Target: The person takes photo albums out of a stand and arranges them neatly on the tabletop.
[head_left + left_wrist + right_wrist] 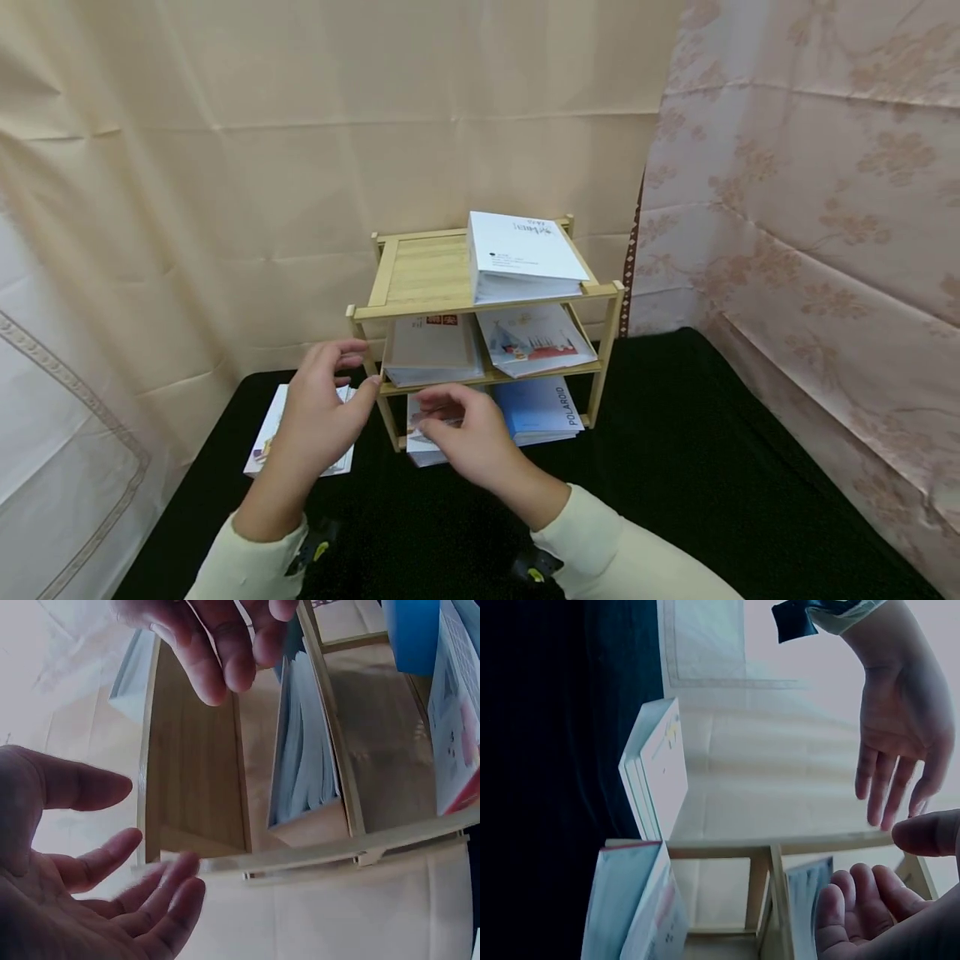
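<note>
A wooden three-tier shelf (427,275) stands before me with albums on its tiers. At the top right lies a white album (528,246). The middle tier bears a beige album (433,350) on the left and an illustrated album (536,335) on the right. Below are a blue album (542,407) marked POLAROID and another album (426,454), partly hidden by my right hand. My left hand (321,421) holds nothing, near the shelf's left front post. My right hand (476,437), fingers loosely bent, also holds nothing, in front of the lower tiers.
A small stack of white albums or books (262,442) lies on the black-covered table (675,467) to the left of the shelf, partly behind my left forearm. A beige curtain (300,167) hangs behind the shelf and a flowered one (817,208) at the right.
</note>
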Action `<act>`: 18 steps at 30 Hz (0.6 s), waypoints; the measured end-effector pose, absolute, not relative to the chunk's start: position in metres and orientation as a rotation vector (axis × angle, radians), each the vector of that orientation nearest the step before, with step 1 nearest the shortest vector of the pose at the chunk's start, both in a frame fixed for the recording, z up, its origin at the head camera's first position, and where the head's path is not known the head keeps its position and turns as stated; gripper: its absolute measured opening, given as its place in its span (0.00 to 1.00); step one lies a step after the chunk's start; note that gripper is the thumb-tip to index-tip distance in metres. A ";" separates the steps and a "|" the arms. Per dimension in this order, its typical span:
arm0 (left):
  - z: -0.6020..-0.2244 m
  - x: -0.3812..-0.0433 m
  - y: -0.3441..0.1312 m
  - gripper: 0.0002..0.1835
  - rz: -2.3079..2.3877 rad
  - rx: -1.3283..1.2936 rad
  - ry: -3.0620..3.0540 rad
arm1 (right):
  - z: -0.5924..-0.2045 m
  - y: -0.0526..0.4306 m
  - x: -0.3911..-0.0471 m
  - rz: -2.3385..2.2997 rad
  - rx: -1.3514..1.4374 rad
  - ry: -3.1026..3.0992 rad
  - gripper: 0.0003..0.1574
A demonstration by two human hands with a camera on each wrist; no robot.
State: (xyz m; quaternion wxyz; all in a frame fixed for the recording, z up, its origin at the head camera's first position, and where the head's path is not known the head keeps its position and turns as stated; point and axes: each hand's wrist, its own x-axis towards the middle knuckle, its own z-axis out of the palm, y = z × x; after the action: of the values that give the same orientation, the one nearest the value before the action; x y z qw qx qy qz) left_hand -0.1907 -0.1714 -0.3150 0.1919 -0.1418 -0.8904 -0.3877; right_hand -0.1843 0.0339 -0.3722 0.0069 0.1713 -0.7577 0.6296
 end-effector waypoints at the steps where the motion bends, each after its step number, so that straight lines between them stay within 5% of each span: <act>1: -0.314 -0.190 -0.169 0.22 -1.089 -0.400 -2.498 | -0.372 0.036 -0.184 1.964 0.526 -2.364 0.19; 18: -0.293 -0.192 -0.134 0.27 -1.174 -0.566 -2.505 | -0.344 0.085 -0.182 1.926 0.376 -2.291 0.21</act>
State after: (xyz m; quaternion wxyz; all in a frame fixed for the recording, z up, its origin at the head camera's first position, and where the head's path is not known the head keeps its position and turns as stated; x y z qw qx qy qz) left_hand -0.1925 -0.1345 -0.2928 0.1584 -0.1978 -0.8759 -0.4105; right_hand -0.1822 0.0852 -0.3439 0.0624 0.1245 -0.7580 0.6372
